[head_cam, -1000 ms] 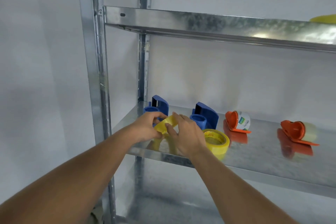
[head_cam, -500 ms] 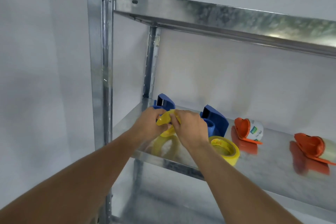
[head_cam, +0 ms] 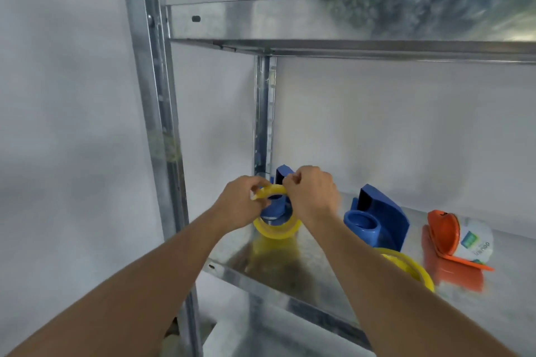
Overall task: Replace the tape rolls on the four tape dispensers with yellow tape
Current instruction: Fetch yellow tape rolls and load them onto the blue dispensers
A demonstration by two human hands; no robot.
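Observation:
A yellow tape roll [head_cam: 275, 230] sits around the hub of the leftmost blue dispenser [head_cam: 282, 177] on the metal shelf [head_cam: 319, 266]. My left hand [head_cam: 242, 203] and my right hand [head_cam: 311, 193] both pinch the roll's upper edge [head_cam: 271, 191] from either side. A second blue dispenser [head_cam: 377, 219] stands to the right with a bare hub. Another yellow roll [head_cam: 412, 266] lies flat in front of it, partly behind my right forearm. An orange dispenser [head_cam: 445, 236] farther right carries a clear roll with a label.
The shelf above [head_cam: 348, 23] overhangs the work area. A steel upright [head_cam: 156, 124] stands at the left front and another post [head_cam: 264, 113] at the back. A white wall lies behind.
The view moved closer and rightward objects slid out of frame. The yellow roll went from in front of the left blue dispenser onto its hub, both hands still pinching it.

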